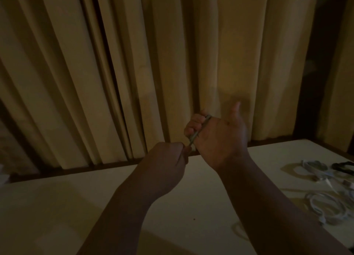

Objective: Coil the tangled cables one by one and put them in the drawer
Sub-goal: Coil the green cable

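Two hands hold one thin cable taut above a pale surface in dim light.

Over the surface point(57, 206), the left hand point(168, 159) is closed like a fist, pinching the lower end of the cable point(199, 129). The cable runs up to the right hand point(220, 138), whose fingers point(193, 123) curl round it, thumb sticking out. At the right, loose white cables point(325, 206) and a dark cable point(342, 165) lie on the surface. Tan curtains point(134, 63) hang behind.
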Action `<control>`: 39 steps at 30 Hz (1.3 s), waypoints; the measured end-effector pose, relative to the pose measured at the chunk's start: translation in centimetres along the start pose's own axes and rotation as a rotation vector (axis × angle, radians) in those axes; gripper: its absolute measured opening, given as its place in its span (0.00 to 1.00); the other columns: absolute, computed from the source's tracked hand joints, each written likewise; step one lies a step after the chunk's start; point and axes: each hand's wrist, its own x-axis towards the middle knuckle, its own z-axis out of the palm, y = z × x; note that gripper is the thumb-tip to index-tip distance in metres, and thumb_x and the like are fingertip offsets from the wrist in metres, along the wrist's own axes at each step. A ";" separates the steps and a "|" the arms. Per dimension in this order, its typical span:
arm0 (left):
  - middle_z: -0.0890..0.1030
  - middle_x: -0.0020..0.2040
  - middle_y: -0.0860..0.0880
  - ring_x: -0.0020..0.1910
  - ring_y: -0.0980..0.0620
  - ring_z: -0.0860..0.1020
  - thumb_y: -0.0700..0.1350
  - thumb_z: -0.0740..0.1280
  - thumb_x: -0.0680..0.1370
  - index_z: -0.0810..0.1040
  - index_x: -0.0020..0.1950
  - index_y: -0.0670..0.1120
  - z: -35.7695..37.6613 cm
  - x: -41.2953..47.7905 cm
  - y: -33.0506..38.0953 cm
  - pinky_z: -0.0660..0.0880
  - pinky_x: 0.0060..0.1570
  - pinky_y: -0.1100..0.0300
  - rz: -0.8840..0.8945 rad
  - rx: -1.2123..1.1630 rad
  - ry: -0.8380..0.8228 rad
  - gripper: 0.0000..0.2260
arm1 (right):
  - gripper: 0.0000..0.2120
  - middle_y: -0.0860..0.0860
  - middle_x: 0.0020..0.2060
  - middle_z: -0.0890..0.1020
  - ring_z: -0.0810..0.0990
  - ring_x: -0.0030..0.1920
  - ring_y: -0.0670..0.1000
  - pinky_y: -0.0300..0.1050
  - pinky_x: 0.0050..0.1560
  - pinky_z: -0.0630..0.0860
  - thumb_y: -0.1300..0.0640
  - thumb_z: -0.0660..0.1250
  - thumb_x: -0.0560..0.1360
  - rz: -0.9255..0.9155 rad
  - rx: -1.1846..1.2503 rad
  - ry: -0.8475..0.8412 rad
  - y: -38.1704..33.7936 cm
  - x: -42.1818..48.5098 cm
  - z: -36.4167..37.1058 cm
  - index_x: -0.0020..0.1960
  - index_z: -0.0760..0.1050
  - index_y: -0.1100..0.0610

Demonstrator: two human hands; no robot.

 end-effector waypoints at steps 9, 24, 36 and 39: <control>0.77 0.37 0.50 0.31 0.53 0.73 0.51 0.61 0.83 0.79 0.45 0.49 -1.5 -0.1 -0.2 0.65 0.29 0.58 -0.036 0.078 -0.125 0.12 | 0.27 0.47 0.28 0.70 0.68 0.30 0.48 0.48 0.41 0.70 0.36 0.45 0.83 -0.083 -0.805 0.223 1.4 1.4 -1.3 0.40 0.71 0.53; 0.81 0.34 0.52 0.35 0.58 0.79 0.56 0.68 0.78 0.83 0.40 0.51 -3.9 -0.1 -3.9 0.77 0.37 0.53 -0.002 -0.215 0.152 0.12 | 0.35 0.49 0.28 0.68 0.61 0.28 0.49 0.44 0.30 0.60 0.26 0.42 0.77 0.481 -1.087 -0.191 2.0 -0.5 -1.7 0.36 0.70 0.53; 0.72 0.29 0.52 0.28 0.56 0.69 0.52 0.63 0.82 0.82 0.40 0.58 -1.9 0.7 -3.0 0.67 0.32 0.57 -0.045 -0.500 0.169 0.13 | 0.33 0.45 0.27 0.59 0.55 0.26 0.45 0.41 0.26 0.51 0.23 0.45 0.74 0.381 -0.211 -0.311 -0.3 -0.7 1.0 0.34 0.64 0.51; 0.79 0.33 0.53 0.33 0.53 0.76 0.51 0.62 0.83 0.81 0.42 0.57 -1.2 0.7 -1.9 0.71 0.36 0.57 -0.079 -0.373 0.052 0.13 | 0.33 0.46 0.30 0.62 0.61 0.28 0.45 0.39 0.27 0.61 0.23 0.47 0.75 0.217 -0.020 -0.238 -0.4 -0.7 1.0 0.38 0.66 0.53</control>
